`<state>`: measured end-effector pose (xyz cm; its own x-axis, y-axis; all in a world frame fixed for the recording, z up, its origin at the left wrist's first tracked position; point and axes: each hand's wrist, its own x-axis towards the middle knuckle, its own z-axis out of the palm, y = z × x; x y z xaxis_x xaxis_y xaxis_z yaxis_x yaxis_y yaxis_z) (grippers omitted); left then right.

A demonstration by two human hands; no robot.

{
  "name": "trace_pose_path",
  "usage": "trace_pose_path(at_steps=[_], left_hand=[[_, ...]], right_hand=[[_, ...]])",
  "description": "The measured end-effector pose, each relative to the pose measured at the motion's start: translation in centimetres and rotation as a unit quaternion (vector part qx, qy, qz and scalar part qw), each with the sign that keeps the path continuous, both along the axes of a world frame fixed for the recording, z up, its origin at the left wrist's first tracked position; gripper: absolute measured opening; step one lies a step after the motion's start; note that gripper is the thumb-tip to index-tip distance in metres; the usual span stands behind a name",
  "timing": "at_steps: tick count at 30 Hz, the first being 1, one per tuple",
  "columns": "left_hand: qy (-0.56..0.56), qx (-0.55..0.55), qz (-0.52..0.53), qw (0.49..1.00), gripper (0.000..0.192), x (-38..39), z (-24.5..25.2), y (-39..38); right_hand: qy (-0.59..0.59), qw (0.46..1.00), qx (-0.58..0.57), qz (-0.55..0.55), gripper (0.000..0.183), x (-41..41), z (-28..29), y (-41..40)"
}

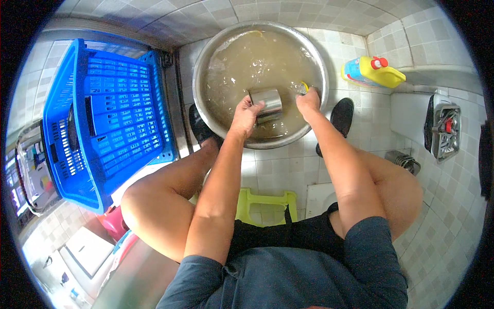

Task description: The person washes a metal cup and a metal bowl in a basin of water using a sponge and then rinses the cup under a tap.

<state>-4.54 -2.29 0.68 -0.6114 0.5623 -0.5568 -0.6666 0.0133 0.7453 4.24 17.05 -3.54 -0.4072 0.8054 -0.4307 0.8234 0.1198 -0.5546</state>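
Observation:
A large round metal basin (325, 77) of cloudy, brownish water stands on the tiled floor between the person's feet. Over the water, my left hand (246, 114) grips the rim of a shiny cylindrical metal container (271, 105), which lies tilted on its side with its lower part near the surface. To its right, my right hand (308, 101) is closed on a scrubber (299, 88) that looks like wire mesh, with a yellow edge showing. The fingertips of my right hand are partly hidden.
A blue plastic crate (115, 112) stands left of the basin. On the floor at right is a yellow jug (389, 77) with a red cap. Stacked metal containers (403, 161) and a metal tray (457, 135) of utensils are farther right. A green stool (266, 199) is below.

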Motion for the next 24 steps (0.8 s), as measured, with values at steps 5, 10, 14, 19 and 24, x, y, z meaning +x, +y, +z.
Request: trace_pose_path(at_steps=[5,10,14,19,24], left_hand=[[-0.05,0.061,-0.01,0.997,0.037,-0.1,-0.2,0.0],[-0.065,0.094,0.027,0.993,0.043,-0.3,0.3,-0.1],[-0.042,0.078,-0.021,0.996,0.04,-0.7,1.5,-0.4],[0.089,0.066,-0.129,0.985,0.033,0.2,3.8,0.5],[-0.003,0.108,-0.113,0.988,0.032,-0.7,6.6,1.0]], right_hand=[[0.242,0.94,-0.231,-0.061,0.038,-1.7,2.4,-0.8],[0.236,0.914,-0.07,0.322,0.04,-1.3,7.0,-4.6],[0.193,0.866,0.161,0.433,0.039,-0.7,9.3,-8.3],[0.043,0.911,-0.128,0.39,0.07,-3.3,10.6,-3.0],[0.155,0.835,-0.528,0.016,0.084,-2.2,9.2,1.3]])
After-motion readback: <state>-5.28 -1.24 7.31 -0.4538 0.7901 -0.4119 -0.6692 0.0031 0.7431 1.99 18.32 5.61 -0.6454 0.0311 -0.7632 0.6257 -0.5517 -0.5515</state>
